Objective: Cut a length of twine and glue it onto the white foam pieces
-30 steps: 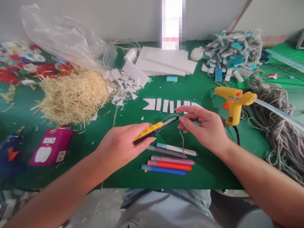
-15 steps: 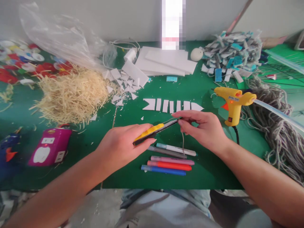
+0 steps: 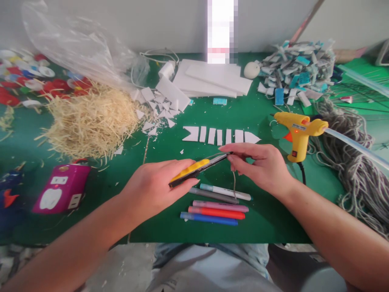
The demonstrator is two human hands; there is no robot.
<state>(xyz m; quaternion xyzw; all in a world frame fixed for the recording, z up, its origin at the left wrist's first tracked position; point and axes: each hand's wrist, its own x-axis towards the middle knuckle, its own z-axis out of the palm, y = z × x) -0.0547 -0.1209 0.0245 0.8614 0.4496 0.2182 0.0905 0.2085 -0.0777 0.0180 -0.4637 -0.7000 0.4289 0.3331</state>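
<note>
My left hand [image 3: 158, 178] is closed around a yellow and black utility knife [image 3: 190, 170], its blade angled up to the right. At the blade's tip, the thumb and forefinger of my right hand [image 3: 258, 164] are pinched together on a thin grey cord [image 3: 234, 182]. One end of the cord hangs down over the markers, and another stretch runs behind the blade toward my left hand. Whether the blade touches the cord is hard to see. Just beyond my hands lies a row of cut white foam pieces [image 3: 211, 136]. Below them are several markers, including a red marker [image 3: 216, 212] and a blue marker [image 3: 209, 218].
A yellow glue gun [image 3: 299, 132] stands to the right, beside a heap of grey yarn [image 3: 358, 162]. White foam sheets [image 3: 209, 79] and foam scraps [image 3: 161, 106] lie at the back. Left are straw [image 3: 94, 117] and a purple power socket [image 3: 62, 188].
Almost nothing differs. My left hand and the knife have shifted very slightly, while the right hand keeps its pinch at the blade tip.
</note>
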